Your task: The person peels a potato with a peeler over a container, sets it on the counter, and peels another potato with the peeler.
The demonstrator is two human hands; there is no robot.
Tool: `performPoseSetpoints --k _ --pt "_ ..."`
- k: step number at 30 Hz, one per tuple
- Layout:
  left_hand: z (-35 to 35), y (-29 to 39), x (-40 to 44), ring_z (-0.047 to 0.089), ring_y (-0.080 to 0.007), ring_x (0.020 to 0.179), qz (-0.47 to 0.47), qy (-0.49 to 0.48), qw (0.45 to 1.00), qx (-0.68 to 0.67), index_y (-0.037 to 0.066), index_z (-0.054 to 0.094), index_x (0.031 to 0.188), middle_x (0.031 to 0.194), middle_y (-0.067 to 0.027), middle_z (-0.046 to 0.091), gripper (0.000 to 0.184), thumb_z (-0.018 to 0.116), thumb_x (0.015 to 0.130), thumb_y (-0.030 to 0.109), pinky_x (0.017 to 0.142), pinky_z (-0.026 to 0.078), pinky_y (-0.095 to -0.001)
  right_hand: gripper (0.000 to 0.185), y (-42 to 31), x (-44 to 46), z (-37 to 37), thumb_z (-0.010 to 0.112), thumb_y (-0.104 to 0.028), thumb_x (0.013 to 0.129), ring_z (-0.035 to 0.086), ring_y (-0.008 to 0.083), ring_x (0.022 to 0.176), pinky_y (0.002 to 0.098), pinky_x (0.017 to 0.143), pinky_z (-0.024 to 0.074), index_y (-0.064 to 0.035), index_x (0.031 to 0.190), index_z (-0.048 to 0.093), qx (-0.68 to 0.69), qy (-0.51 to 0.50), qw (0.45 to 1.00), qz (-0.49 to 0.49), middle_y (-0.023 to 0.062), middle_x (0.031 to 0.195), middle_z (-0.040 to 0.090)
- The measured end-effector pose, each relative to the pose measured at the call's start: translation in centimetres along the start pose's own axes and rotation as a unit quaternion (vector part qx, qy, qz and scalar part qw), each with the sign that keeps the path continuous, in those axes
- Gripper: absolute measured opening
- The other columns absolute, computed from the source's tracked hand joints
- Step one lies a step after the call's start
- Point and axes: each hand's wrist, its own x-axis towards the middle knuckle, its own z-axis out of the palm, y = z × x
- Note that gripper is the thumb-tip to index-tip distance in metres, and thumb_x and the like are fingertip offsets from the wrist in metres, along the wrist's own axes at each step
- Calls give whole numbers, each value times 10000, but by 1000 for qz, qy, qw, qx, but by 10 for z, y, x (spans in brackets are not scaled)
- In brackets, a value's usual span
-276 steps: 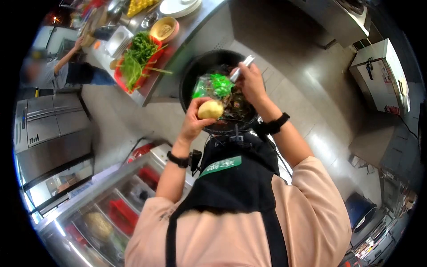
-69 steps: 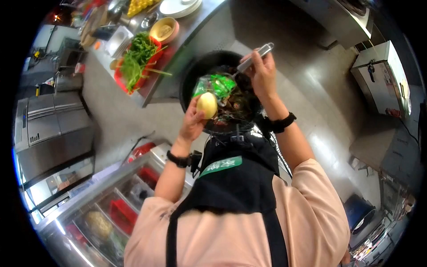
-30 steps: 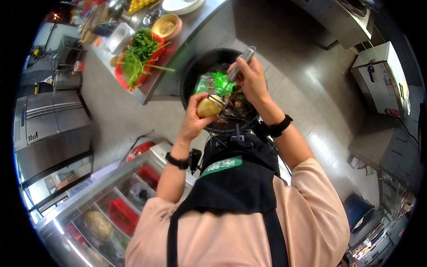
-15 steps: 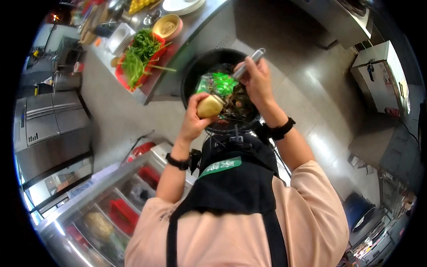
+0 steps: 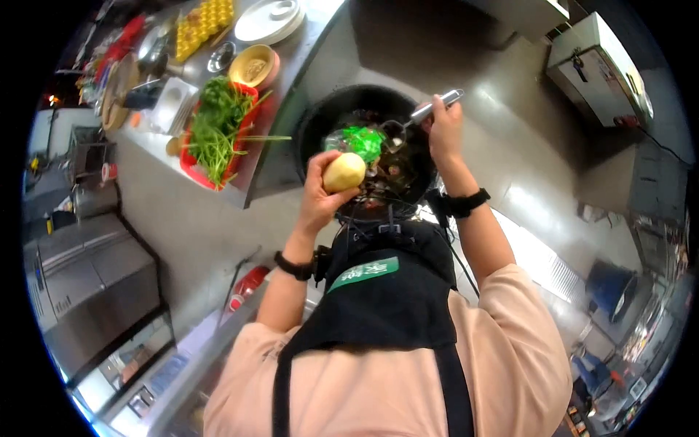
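My left hand (image 5: 320,193) is closed around a pale yellow peeled potato (image 5: 344,172), held over the near left part of a round black bin (image 5: 314,120). In my right hand (image 5: 445,135) is a peeler (image 5: 435,108) with a silver handle; its head points left over the bin and sits apart from the potato. Inside the bin lie dark scraps (image 5: 397,171) and a bright green plastic wrapper (image 5: 362,141). My fingers hide part of the potato's left side.
A steel counter (image 5: 295,80) at upper left holds a red basket (image 5: 195,173) of leafy greens (image 5: 218,120), a yellow bowl (image 5: 255,65), white plates (image 5: 268,18) and a yellow egg tray (image 5: 204,28). A white cabinet (image 5: 597,62) stands at upper right.
My right hand has moved right, drawing the peeler away from the potato. The potato has turned slightly in my left hand. The camera view has shifted, showing more of the counter.
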Motion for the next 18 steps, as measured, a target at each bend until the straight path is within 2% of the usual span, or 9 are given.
performPoseSetpoints --k 2,4,6,7,8,10,12,14,18 --pt "-22 0 7 520 -183 1122 10 -19 999 -32 84 436 1263 1225 -61 480 695 803 685 -37 983 441 -309 125 -20 -24 26 494 -177 994 562 98 574 227 492 433 -63 969 450 107 -1 994 -13 82 754 649" --pt "-43 -1 13 521 -181 1115 6 -31 998 -55 83 439 1257 1206 -66 491 682 802 691 -31 977 445 -308 130 -26 -42 49 494 -194 1002 554 93 590 223 501 421 -74 994 443 119 2 993 -24 81 769 646" --pt "-67 0 14 526 -178 1105 -36 -54 996 -62 76 442 1245 1186 -68 504 662 804 698 -14 963 448 -301 149 -27 -55 68 490 -217 1005 588 116 703 227 580 469 -70 981 491 151 -30 987 -50 80 850 637" --pt "-78 5 14 526 -159 1083 -58 -70 994 -59 70 446 1230 1158 -61 517 600 794 742 42 937 452 -285 158 -31 -64 80 492 -228 1007 584 117 697 224 593 466 -71 988 486 154 -4 987 -41 85 843 637" --pt "-89 4 12 526 -159 1083 -61 -65 994 -60 70 446 1230 1158 -61 517 600 794 742 42 937 452 -285 163 -24 -65 77 492 -227 1006 582 117 697 229 606 473 -65 992 481 164 -49 983 -72 93 841 639" --pt "-108 5 8 524 -137 1054 -129 -108 979 -112 62 450 1215 1130 -55 528 542 778 785 100 913 455 -269 132 -25 -81 88 490 -218 1011 538 80 614 217 523 406 -94 996 450 157 -11 985 -74 95 828 661" --pt "-120 16 3 531 -109 1010 -142 -130 975 -113 54 458 1194 1098 -43 541 497 764 811 133 869 471 -243 132 -21 -95 91 490 -215 1011 536 80 615 213 528 409 -90 1003 448 146 9 986 -74 102 835 664" --pt "-134 21 -2 538 -106 1005 -156 -154 972 -90 51 459 1232 1110 -34 542 590 789 792 265 861 477 -256 130 -18 -111 98 491 -213 1011 537 84 609 209 540 415 -93 1016 441 146 29 987 -58 108 836 666" --pt "-138 24 -11 538 -104 1000 -165 -170 970 -62 49 466 1225 1101 -30 544 581 782 798 283 863 474 -257 151 -17 -140 107 482 -221 1014 573 105 687 225 572 453 -89 1067 432 148 -16 987 -59 110 898 659"
